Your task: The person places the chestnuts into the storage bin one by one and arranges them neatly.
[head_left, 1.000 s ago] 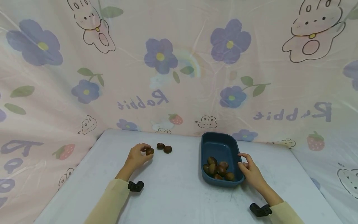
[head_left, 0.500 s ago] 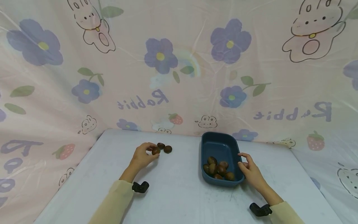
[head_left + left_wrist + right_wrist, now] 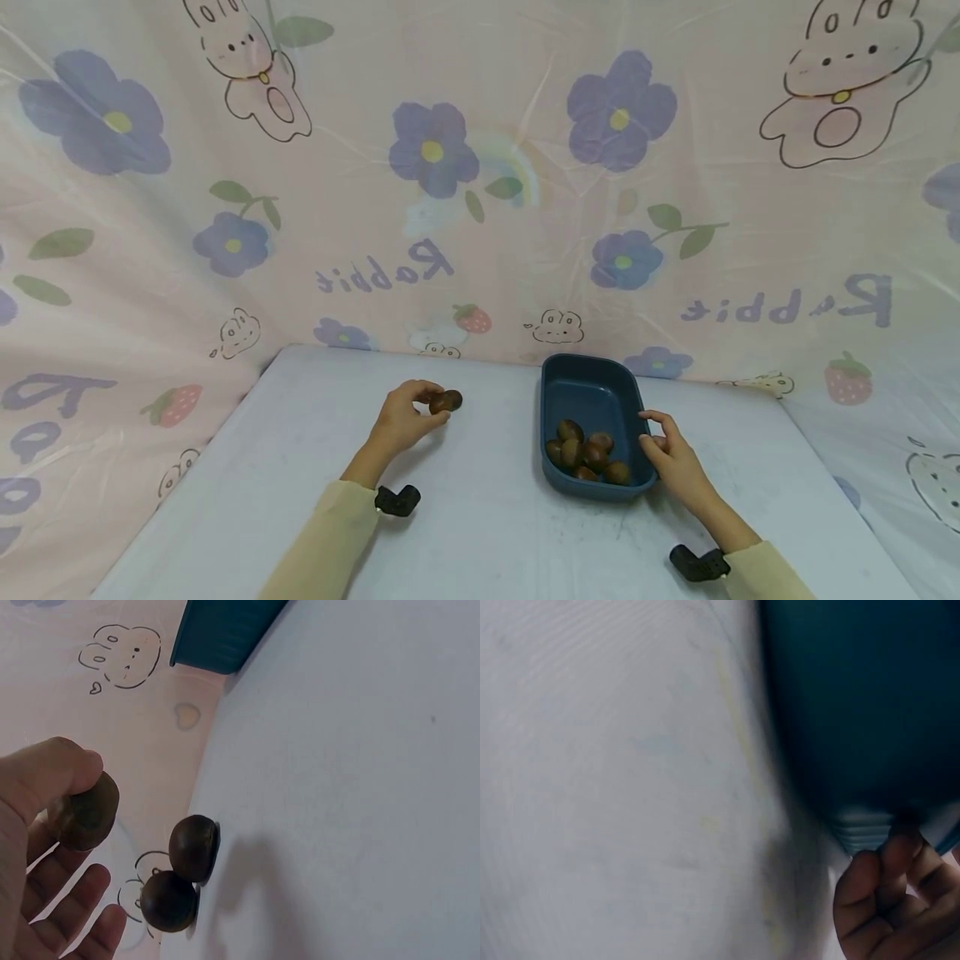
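Note:
My left hand (image 3: 402, 422) pinches a brown chestnut (image 3: 88, 814) between thumb and fingers, holding it above the table. Two more chestnuts lie side by side on the table in the left wrist view: an upper chestnut (image 3: 193, 847) and a lower chestnut (image 3: 168, 901). From the head, the held chestnut and left hand partly cover this pair. On the right stands a dark blue rectangular container (image 3: 588, 387), with several chestnuts (image 3: 592, 454) gathered at its near end. At its right side my right hand (image 3: 678, 468) holds the rim, fingers curled in the right wrist view.
A white-covered table (image 3: 480, 533) carries everything. Behind it hangs a pale curtain (image 3: 517, 233) printed with rabbits and flowers, meeting the table's back edge. Small black devices sit on the left wrist (image 3: 397, 501) and the right wrist (image 3: 699, 563).
My left hand has moved to the right with its chestnut, coming in front of the two chestnuts on the table. The right hand and the container have stayed in place.

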Motion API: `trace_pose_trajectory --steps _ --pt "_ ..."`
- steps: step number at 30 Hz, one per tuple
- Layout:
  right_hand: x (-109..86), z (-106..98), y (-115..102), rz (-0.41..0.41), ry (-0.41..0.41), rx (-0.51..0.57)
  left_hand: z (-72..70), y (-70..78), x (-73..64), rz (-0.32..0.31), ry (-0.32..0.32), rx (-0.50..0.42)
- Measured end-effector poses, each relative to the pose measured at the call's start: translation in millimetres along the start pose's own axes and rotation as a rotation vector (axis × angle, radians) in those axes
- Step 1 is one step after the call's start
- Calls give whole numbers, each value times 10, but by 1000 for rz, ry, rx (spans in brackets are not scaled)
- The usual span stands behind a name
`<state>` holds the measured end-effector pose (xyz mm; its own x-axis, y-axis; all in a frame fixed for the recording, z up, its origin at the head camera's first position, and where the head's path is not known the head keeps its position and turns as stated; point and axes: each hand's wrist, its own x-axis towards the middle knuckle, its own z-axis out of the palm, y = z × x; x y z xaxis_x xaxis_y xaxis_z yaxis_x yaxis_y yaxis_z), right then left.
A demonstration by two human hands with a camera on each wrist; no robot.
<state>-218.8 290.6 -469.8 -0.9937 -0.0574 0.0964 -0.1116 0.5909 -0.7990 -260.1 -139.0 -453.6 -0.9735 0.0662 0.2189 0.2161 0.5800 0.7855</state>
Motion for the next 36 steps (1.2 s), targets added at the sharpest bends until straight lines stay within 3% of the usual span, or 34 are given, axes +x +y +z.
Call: trace_pose_trajectory --steps 12,26,36 --pt "17 -2 6 2 9 6 222 151 13 63 -29 -47" --pt "-4 4 -6 0 28 11 554 446 -63 188 -151 -113" --pt "6 20 23 33 17 28 736 617 -135 203 -207 -190"
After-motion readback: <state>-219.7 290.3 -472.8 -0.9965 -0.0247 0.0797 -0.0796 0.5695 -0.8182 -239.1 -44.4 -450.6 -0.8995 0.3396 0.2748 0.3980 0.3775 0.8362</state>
